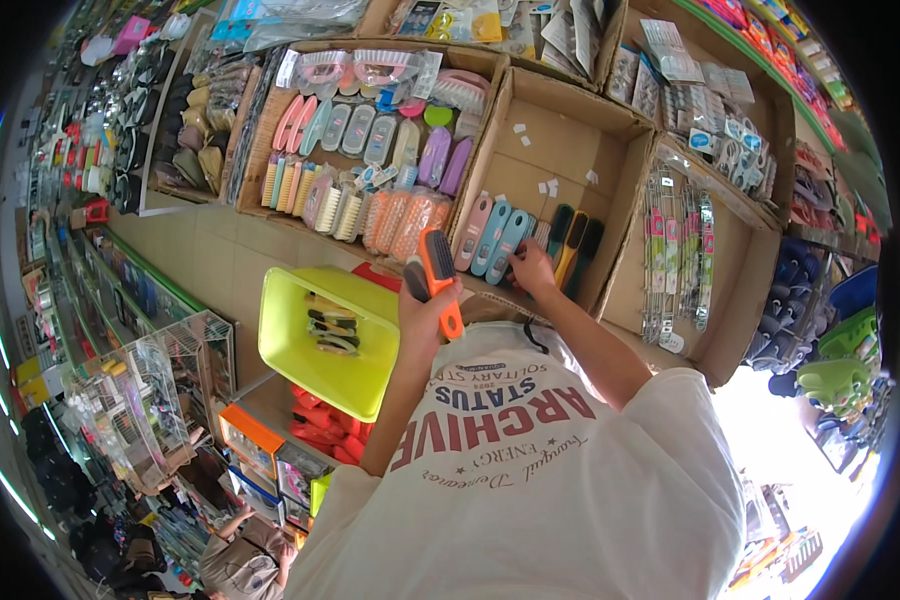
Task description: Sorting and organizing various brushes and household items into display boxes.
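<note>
My left hand [422, 315] grips an orange-handled foot brush [440, 262] with a dark face, and a second dark-faced one [416, 279] lies against it. My right hand [532, 268] reaches into an open cardboard box [562, 105], fingertips at a light-blue paddle-shaped piece [506, 244]; whether they hold it is unclear. A pink paddle [473, 232] and another blue one [490, 238] stand to its left. To its right are dark-faced brushes, one with a yellow edge [572, 244]. Beside my left forearm, a lime-green plastic bin [285, 352] contains several brushes [332, 326].
A neighbouring carton [270, 180] is packed with brushes and foot files. On the right, another carton [727, 285] holds packaged goods on strips. Small white paper bits [547, 187] lie in the open box. A wire rack [150, 397] stands left; another person [247, 555] is at lower left.
</note>
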`<act>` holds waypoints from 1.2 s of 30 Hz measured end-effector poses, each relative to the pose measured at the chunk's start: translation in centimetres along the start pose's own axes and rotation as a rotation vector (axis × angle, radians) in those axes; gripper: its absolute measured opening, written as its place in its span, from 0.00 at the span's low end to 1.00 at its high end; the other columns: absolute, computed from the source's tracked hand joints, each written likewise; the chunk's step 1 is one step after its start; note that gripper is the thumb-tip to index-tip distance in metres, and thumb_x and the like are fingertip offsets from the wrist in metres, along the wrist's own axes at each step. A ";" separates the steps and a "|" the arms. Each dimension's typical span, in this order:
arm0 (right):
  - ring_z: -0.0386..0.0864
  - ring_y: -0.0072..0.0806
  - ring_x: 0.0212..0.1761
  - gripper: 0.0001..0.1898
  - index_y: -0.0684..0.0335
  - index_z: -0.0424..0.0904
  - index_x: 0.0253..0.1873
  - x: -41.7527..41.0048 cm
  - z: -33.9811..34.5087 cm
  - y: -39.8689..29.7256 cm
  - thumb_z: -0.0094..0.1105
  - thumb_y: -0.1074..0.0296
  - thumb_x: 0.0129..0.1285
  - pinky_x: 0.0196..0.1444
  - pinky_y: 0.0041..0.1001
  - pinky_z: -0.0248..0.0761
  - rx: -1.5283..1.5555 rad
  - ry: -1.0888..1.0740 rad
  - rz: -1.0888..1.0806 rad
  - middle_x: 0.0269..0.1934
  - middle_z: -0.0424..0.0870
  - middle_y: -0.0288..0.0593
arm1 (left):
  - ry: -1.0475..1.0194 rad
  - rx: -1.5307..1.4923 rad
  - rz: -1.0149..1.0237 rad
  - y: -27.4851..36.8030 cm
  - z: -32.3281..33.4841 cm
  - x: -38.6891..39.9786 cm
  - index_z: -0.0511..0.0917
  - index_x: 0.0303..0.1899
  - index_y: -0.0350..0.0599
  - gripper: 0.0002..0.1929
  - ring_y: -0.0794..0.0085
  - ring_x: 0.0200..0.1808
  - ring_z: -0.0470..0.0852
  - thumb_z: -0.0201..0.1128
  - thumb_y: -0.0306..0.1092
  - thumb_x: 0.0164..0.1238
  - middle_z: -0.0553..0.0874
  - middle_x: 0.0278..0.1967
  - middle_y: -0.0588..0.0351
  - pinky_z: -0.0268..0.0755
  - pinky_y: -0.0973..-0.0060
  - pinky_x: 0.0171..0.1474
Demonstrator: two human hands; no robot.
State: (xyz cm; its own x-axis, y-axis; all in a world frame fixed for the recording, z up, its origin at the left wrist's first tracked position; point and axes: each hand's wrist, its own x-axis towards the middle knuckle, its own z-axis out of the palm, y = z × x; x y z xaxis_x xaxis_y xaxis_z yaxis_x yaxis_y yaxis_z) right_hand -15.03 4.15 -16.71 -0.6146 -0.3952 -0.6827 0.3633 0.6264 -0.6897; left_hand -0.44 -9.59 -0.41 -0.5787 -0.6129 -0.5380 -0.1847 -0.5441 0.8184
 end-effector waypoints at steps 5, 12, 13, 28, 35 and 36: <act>0.89 0.41 0.29 0.18 0.66 0.71 0.53 -0.3 0.1 0.2 0.66 0.69 0.63 0.37 0.38 0.82 -0.090 0.087 -0.117 0.34 0.88 0.55 | -0.003 -0.009 0.008 -0.2 0.0 -0.4 0.75 0.48 0.38 0.16 0.68 0.40 0.87 0.70 0.20 0.61 0.85 0.41 0.52 0.82 0.71 0.43; 0.89 0.45 0.34 0.20 0.64 0.72 0.54 0.3 -0.1 2.7 0.69 0.66 0.61 0.42 0.40 0.81 -0.164 0.155 -0.266 0.33 0.88 0.53 | -0.018 -0.038 -0.025 -0.2 0.7 -0.8 0.74 0.50 0.39 0.18 0.72 0.43 0.85 0.72 0.21 0.60 0.83 0.42 0.55 0.80 0.73 0.48; 0.89 0.45 0.34 0.20 0.64 0.73 0.54 0.0 -0.3 2.5 0.69 0.66 0.60 0.42 0.40 0.81 -0.117 0.110 -0.220 0.33 0.88 0.53 | -0.006 -0.037 -0.030 -0.2 0.8 -0.9 0.74 0.50 0.39 0.18 0.72 0.43 0.85 0.71 0.21 0.61 0.84 0.42 0.55 0.80 0.73 0.47; 0.83 0.27 0.54 0.27 0.64 0.71 0.68 -9.3 -4.8 -6.7 0.67 0.66 0.66 0.53 0.29 0.79 0.454 -0.680 -0.164 0.55 0.82 0.42 | -0.153 0.030 0.047 -2.4 2.4 -0.6 0.76 0.54 0.38 0.20 0.78 0.42 0.83 0.73 0.29 0.64 0.84 0.42 0.58 0.76 0.77 0.48; 0.84 0.22 0.44 0.17 0.66 0.79 0.58 -10.0 -6.7 -5.7 0.67 0.74 0.65 0.49 0.23 0.79 0.627 -0.479 -0.106 0.52 0.81 0.39 | -0.189 0.226 -0.085 -2.1 3.0 -0.7 0.78 0.52 0.39 0.16 0.77 0.45 0.84 0.72 0.33 0.68 0.86 0.45 0.58 0.76 0.74 0.49; 0.83 0.21 0.42 0.14 0.67 0.81 0.56 -10.3 -7.2 -5.9 0.66 0.77 0.65 0.48 0.22 0.79 0.664 -0.398 -0.148 0.50 0.81 0.38 | -0.180 0.162 -0.093 -2.1 3.1 -0.7 0.78 0.51 0.40 0.16 0.76 0.44 0.84 0.71 0.36 0.69 0.87 0.44 0.57 0.75 0.75 0.48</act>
State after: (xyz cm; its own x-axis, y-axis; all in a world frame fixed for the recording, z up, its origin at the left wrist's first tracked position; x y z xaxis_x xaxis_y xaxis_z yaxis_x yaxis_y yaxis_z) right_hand -15.88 9.31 -3.88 -0.4379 -0.7329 -0.5207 0.7162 0.0657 -0.6948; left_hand -2.14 -6.22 -1.15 -0.6829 -0.4449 -0.5794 -0.3598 -0.4854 0.7968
